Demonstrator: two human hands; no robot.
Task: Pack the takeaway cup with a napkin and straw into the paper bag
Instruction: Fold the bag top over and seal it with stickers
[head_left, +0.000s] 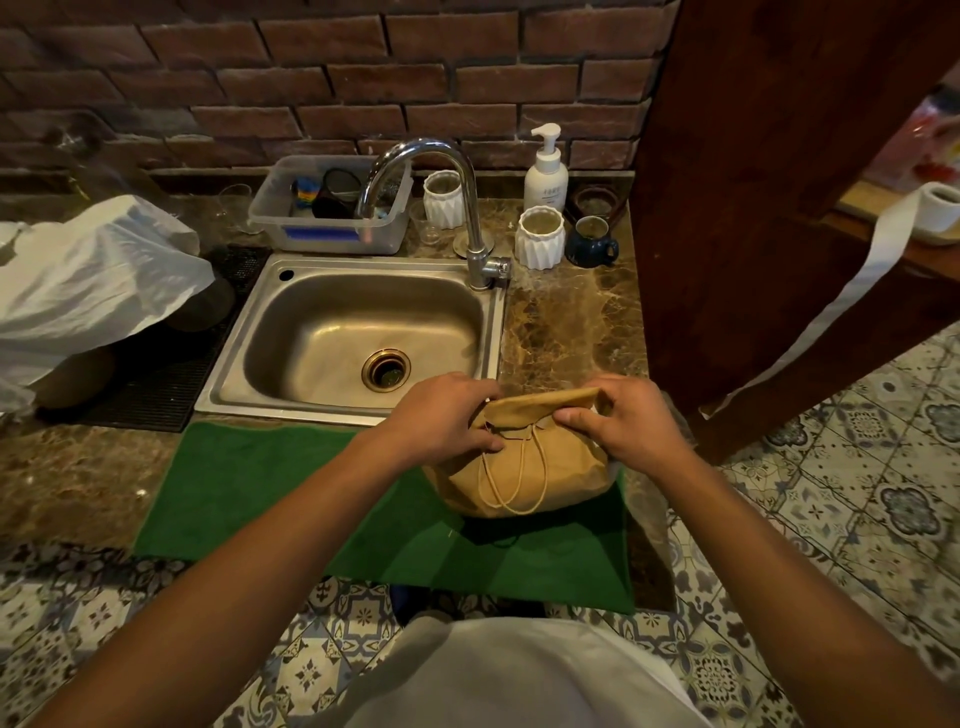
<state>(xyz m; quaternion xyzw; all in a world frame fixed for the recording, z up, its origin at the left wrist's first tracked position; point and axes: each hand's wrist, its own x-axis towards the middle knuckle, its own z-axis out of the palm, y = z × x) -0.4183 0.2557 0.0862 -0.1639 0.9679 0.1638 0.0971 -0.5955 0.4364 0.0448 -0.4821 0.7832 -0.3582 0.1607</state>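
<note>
A brown paper bag (524, 473) stands on the green mat (291, 493) at the counter's front right. Its top is folded over toward me and its twine handles hang down the front. My left hand (447, 415) pinches the left end of the folded top. My right hand (618, 421) grips the right end of the fold, thumb on the near side. The cup, napkin and straw are not visible; the bag's inside is hidden.
A steel sink (358, 338) with a tall tap (467, 208) lies just behind the bag. White ribbed cups (540, 236), a soap pump bottle (545, 171) and a blue mug (592, 241) stand behind. A white plastic bag (88, 280) sits left, a wooden post (769, 182) right.
</note>
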